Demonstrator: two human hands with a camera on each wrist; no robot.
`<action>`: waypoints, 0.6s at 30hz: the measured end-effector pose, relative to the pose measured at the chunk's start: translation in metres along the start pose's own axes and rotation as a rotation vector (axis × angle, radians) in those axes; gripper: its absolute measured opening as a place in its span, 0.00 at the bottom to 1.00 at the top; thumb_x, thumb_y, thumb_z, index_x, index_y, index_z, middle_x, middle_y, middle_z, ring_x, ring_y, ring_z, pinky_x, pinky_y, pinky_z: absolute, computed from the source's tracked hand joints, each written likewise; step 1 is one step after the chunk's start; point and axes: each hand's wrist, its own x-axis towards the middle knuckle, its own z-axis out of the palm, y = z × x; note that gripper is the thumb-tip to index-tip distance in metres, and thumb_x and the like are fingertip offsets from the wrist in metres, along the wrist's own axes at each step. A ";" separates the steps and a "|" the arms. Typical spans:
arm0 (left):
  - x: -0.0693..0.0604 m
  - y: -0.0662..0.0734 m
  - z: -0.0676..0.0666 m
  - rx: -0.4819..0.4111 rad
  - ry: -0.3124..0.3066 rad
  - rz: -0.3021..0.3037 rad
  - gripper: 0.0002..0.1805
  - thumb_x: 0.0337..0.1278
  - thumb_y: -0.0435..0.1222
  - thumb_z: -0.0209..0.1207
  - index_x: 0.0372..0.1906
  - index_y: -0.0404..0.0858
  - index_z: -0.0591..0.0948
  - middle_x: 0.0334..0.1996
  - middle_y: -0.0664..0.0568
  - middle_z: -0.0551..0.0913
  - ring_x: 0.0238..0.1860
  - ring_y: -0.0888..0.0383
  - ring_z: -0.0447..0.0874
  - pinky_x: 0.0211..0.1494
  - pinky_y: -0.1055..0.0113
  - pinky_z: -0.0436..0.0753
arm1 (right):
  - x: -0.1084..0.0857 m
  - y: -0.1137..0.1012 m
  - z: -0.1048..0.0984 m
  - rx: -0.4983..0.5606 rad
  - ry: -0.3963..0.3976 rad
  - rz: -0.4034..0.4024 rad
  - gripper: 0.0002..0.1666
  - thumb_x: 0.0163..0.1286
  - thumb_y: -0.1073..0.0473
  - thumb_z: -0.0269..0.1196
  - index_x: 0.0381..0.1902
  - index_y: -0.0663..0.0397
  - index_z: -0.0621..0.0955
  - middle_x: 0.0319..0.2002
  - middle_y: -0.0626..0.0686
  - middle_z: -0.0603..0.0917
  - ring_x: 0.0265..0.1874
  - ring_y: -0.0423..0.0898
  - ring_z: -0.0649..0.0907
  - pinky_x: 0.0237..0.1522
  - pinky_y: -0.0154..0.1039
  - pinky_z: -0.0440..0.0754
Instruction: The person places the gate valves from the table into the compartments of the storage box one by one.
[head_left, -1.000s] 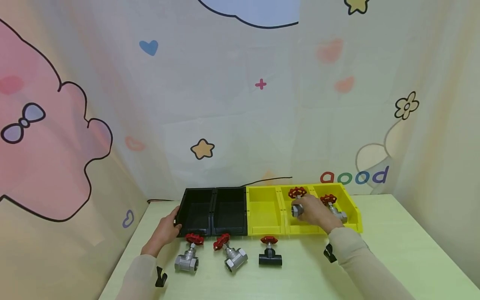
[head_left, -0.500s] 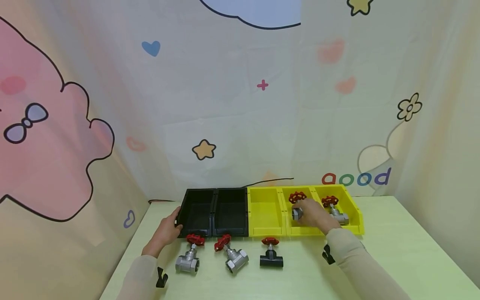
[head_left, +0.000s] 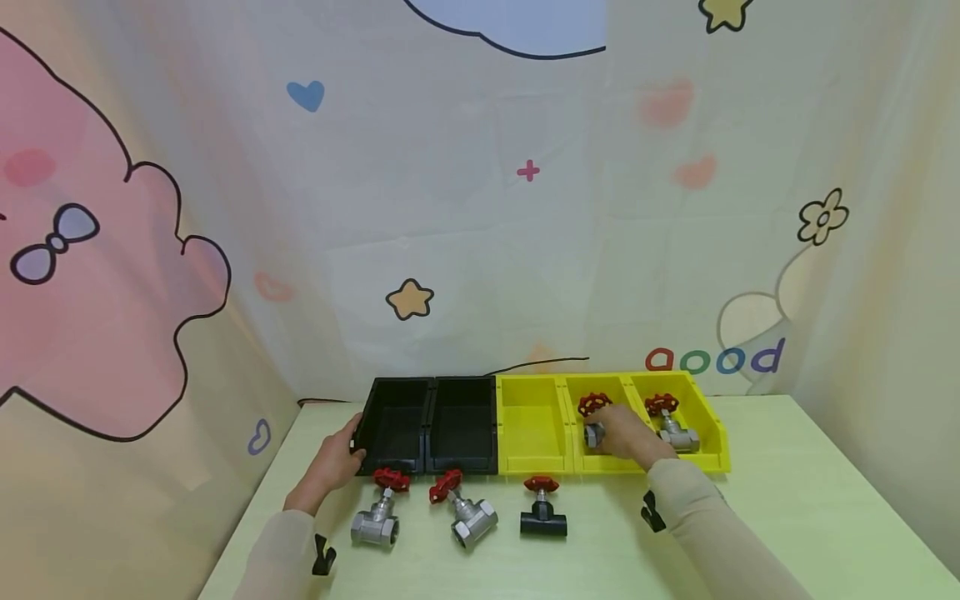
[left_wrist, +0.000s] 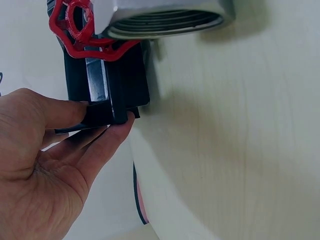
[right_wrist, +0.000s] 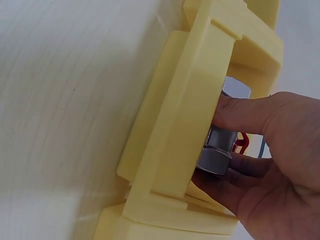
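Observation:
My right hand [head_left: 628,433] grips a silver valve [right_wrist: 216,159] with a red handwheel [head_left: 595,405] inside the middle yellow bin [head_left: 607,463]. In the right wrist view, thumb and fingers lie on either side of its metal body. Another silver valve [head_left: 678,435] with a red handwheel lies in the right yellow bin [head_left: 708,457]. At the far left, my left hand [head_left: 335,460] holds the outer edge of the left black bin [head_left: 396,425]. Up close in the left wrist view, the thumb [left_wrist: 67,114] and fingers pinch that bin's wall [left_wrist: 118,95].
Before the bins lie two silver valves, a left one [head_left: 375,527] and a tilted one [head_left: 472,521], plus a black-bodied valve [head_left: 543,523]. A second black bin [head_left: 462,425] and the left yellow bin [head_left: 532,425] stand between my hands. A patterned curtain [head_left: 480,208] hangs behind the table [head_left: 750,500].
My right hand has lowered the silver valve a little deeper into the middle yellow bin. The left hand stays on the black bin. The head view has shifted slightly.

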 end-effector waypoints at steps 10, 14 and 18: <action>-0.001 0.002 0.000 -0.021 -0.003 -0.008 0.39 0.62 0.28 0.57 0.76 0.29 0.54 0.48 0.30 0.81 0.18 0.58 0.64 0.28 0.64 0.68 | 0.002 0.003 0.004 -0.020 0.003 -0.031 0.26 0.58 0.66 0.71 0.56 0.57 0.83 0.55 0.58 0.84 0.53 0.55 0.80 0.62 0.57 0.74; -0.002 0.001 0.000 -0.027 -0.009 -0.011 0.39 0.62 0.28 0.56 0.76 0.30 0.54 0.37 0.36 0.82 0.16 0.59 0.63 0.26 0.65 0.67 | 0.003 0.004 0.006 -0.023 0.011 -0.037 0.24 0.58 0.67 0.70 0.55 0.58 0.83 0.54 0.58 0.84 0.53 0.56 0.80 0.62 0.57 0.74; -0.002 0.001 0.000 -0.015 -0.004 -0.006 0.39 0.62 0.28 0.56 0.76 0.29 0.54 0.47 0.30 0.81 0.17 0.58 0.64 0.27 0.64 0.67 | 0.004 0.003 0.007 -0.029 0.014 -0.031 0.24 0.59 0.70 0.69 0.55 0.58 0.84 0.54 0.58 0.84 0.54 0.57 0.80 0.62 0.58 0.74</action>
